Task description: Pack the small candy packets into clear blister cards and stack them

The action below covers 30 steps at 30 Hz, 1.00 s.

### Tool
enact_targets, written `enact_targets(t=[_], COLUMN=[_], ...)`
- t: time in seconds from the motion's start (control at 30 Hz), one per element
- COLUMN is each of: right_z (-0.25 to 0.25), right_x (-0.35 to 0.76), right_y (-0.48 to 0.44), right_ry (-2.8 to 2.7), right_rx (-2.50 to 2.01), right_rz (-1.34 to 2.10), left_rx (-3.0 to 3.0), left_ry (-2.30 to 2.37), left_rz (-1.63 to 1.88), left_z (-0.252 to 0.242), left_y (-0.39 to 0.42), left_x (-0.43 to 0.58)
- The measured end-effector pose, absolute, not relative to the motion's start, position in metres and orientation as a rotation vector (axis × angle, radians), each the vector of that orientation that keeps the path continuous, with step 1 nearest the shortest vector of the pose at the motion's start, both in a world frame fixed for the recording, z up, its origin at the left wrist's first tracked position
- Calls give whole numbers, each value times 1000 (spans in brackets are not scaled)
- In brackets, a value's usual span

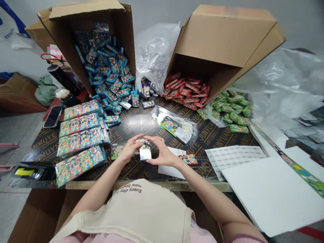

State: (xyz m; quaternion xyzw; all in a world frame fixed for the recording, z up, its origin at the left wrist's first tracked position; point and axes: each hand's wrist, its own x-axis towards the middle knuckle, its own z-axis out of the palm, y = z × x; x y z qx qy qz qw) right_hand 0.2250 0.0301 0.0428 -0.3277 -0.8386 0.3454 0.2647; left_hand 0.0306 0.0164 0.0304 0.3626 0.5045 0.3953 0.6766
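Note:
Just above the table's near side, a small shiny box with a dark printed top and a pale lower face is held between my two hands. My left hand pinches its upper left part. My right hand curls round its right side, with a finger at the top and the thumb at the lower corner. A green and black printed card lies beside my left hand, partly hidden. Close to my right wrist is a red small box, and a white sheet lies under that hand.
Cartons of blue boxes and red boxes stand behind. Green boxes spill from plastic at right. Wrapped multi-packs are stacked left, near a phone and tape dispenser. Clear printed bags and label sheets lie nearby.

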Motion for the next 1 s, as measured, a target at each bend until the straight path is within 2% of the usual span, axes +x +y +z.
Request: enact_targets(t=[0.13, 0.23, 0.3, 0.57, 0.8, 0.9, 1.0], right_z=[32, 13, 1, -5, 4, 6, 6], right_x=[236, 249, 255, 249, 244, 244, 254], right_y=[34, 39, 38, 27, 27, 36, 74], right_ry=[-2157, -2189, -2260, -2280, -2148, -2244, -2164], right_rx=[-1095, -1264, -1299, -1047, -1143, -1011, -1188], right_rz=[731, 517, 470, 846, 754, 902, 736], left_rx=[1421, 2027, 2201, 2156, 2095, 2137, 2223], left_ry=[1305, 1485, 1528, 1416, 1512, 1549, 1579], left_rz=[804, 487, 309, 446, 670, 649, 566], left_z=[22, 8, -1, -3, -4, -13, -24], left_y=[8, 0, -4, -2, 3, 5, 5], left_x=[20, 6, 0, -2, -2, -1, 2])
